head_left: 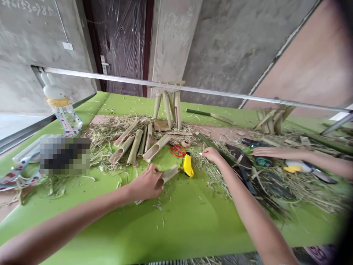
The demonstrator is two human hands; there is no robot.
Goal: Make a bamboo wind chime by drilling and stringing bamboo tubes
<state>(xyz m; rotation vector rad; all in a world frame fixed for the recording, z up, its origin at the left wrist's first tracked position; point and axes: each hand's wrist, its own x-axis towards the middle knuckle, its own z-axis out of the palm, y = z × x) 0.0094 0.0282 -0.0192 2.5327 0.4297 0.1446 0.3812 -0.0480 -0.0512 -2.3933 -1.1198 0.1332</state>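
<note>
My left hand [146,183] is closed round a short cut bamboo tube [168,174] that lies low over the green table cover [176,221]. My right hand [211,153] reaches further out, fingers pinched together on something small and white that I cannot make out, just right of a yellow utility knife [188,165] and a red loop of elastic bands [178,149]. Several cut bamboo tubes [138,145] lie side by side beyond my left hand.
Another person's hand [264,151] rests near a green drill [253,142] at the right. Bamboo shavings [275,184] and dark strips cover the right side. An upright bamboo bundle [168,106], a metal bar [193,89] and a bottle [62,110] stand behind.
</note>
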